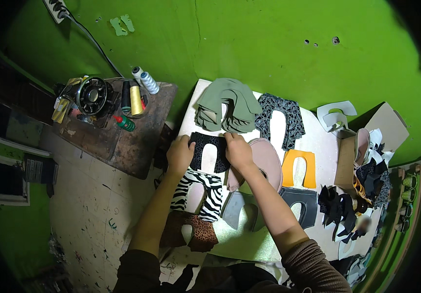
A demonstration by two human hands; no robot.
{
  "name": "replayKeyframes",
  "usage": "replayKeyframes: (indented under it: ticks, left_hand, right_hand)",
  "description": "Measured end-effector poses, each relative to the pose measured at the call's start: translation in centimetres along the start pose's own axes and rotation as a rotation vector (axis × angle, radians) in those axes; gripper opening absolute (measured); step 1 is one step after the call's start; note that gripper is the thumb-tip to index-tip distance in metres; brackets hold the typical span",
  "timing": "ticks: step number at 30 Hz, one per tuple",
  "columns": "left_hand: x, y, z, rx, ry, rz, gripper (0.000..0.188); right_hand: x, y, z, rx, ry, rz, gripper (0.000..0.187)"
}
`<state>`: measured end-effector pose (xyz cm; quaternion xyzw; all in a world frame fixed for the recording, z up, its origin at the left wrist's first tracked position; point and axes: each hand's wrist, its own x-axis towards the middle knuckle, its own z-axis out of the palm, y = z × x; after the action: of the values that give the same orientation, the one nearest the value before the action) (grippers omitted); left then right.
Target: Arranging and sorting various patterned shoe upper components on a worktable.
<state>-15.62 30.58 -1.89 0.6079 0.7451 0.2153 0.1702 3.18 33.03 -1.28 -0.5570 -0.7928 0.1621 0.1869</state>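
Note:
Both hands are at a black patterned U-shaped piece (201,141), its opening toward me, on the white table (264,240). My left hand (180,155) is closed on its left edge, and my right hand (238,150) pinches the right edge. Just beyond it sits a thick stack of olive-green U-shaped pieces (230,88). A zebra-striped piece (213,198) lies on the near side, with a brown leopard-print piece (203,237) below that. Pink pieces (270,158) are partly covered by my right forearm.
A grey piece (235,210), a dark grey one (308,202), an orange one (307,166) and a black-and-white patterned one (295,117) lie around. Scraps fill a cardboard box (345,161). At left, a sewing machine (93,95) and thread cones (135,100) stand on a wooden table (147,117).

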Motion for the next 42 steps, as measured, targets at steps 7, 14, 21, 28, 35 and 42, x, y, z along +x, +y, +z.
replayKeyframes:
  ticks: [7,14,21,28,35,42]
  left_hand:
    - [-1.7,1.5,1.0,0.225,0.056,0.488,0.020]
    - [-4.6,5.7,1.2,0.056,0.254,0.494,0.015]
    - [-11.1,16.1,3.1,-0.259,0.088,0.544,0.014]
    - [-17.3,26.2,9.0,-0.291,-0.040,0.679,0.011]
    - [-20.7,32.9,15.8,-0.191,-0.247,0.714,0.045]
    - [-23.9,36.6,16.8,-0.051,-0.178,0.676,0.032]
  right_hand:
    - [-1.1,-1.1,0.8,-0.174,-0.064,-0.140,0.013]
    - [-5.1,-0.6,-2.4,0.044,0.199,-0.232,0.014]
    - [-13.2,3.4,-8.0,0.195,0.388,-0.082,0.015]
    - [-22.6,12.1,-14.7,0.130,0.419,0.076,0.020]
    - [-29.4,20.3,-20.9,0.124,0.489,0.095,0.019]
    - [-32.1,24.1,-24.3,0.227,0.293,0.074,0.024]
